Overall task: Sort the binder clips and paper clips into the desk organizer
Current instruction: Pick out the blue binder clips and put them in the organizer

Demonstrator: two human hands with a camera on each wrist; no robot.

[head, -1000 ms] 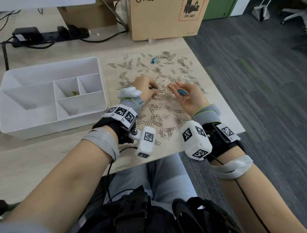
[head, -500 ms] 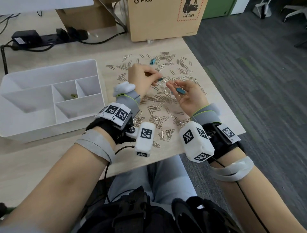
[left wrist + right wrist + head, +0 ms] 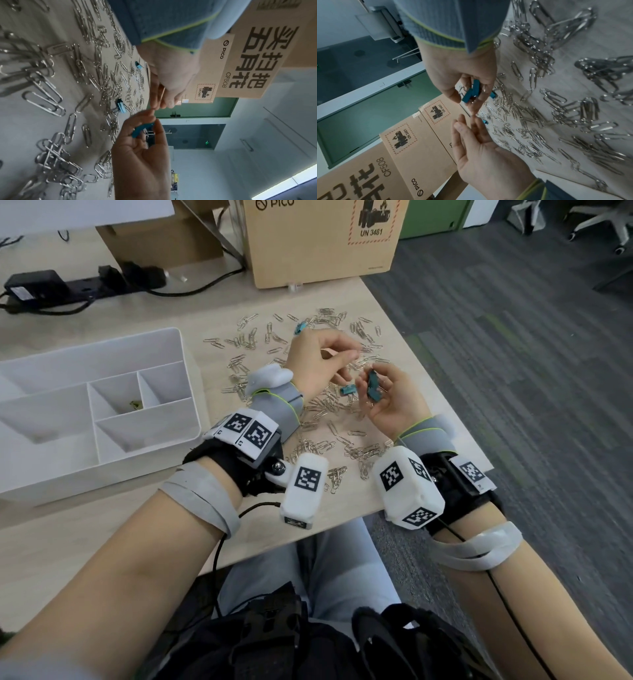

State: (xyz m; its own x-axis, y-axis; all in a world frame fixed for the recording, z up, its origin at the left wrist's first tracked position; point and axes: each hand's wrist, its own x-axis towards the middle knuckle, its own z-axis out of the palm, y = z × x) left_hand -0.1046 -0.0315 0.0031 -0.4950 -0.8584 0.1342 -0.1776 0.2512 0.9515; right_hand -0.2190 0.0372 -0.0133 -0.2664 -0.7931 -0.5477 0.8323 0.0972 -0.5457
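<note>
My right hand is turned palm up above the table and pinches two teal binder clips between thumb and fingers; the right wrist view shows the same binder clips. Just beside it hovers my left hand, fingers loose and holding nothing, as the left hand also shows in the right wrist view. One teal binder clip lies on the table under the hands, another binder clip farther back. Silver paper clips are scattered across the table. The white desk organizer stands at the left.
A small greenish item lies in the organizer's middle compartment. Cardboard boxes and a black power strip sit at the back of the table. The table's right edge runs close to my right hand, with grey carpet beyond.
My left hand lifted a teal binder clip off the table and carried it to my right hand. The right hand now holds two clips, and the left hand holds nothing.
</note>
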